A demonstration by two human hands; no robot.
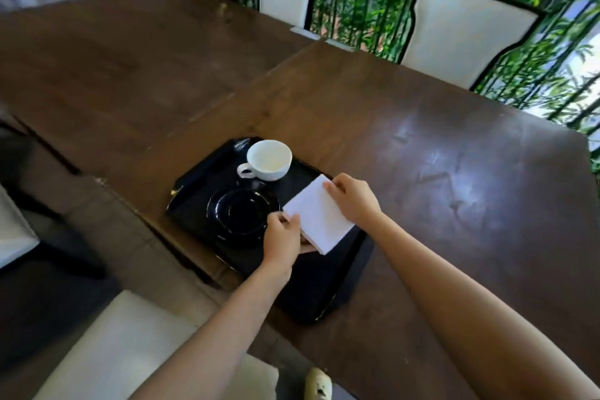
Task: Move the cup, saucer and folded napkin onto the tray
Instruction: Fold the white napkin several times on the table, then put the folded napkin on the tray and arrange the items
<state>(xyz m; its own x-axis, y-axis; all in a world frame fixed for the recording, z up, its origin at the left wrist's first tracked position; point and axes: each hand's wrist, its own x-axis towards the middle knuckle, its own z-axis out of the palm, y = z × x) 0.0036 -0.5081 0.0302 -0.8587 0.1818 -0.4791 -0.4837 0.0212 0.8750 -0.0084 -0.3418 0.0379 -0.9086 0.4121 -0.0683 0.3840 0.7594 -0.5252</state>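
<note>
A black tray [201,178] lies at the near edge of a dark wooden table. On its far end stands an empty white cup [269,160], handle to the left. A black saucer [242,214] rests on the tray just in front of the cup. A white folded napkin [319,216] is held over the tray's right part, beside the saucer. My left hand [281,242] grips the napkin's near left corner, with fingers under it. My right hand [352,196] pinches its far right corner.
The wooden table [438,156] stretches far to the right and back. White chairs with black trim stand along the far side [464,32], in front of green bamboo. A white chair seat [107,347] is below me at the left.
</note>
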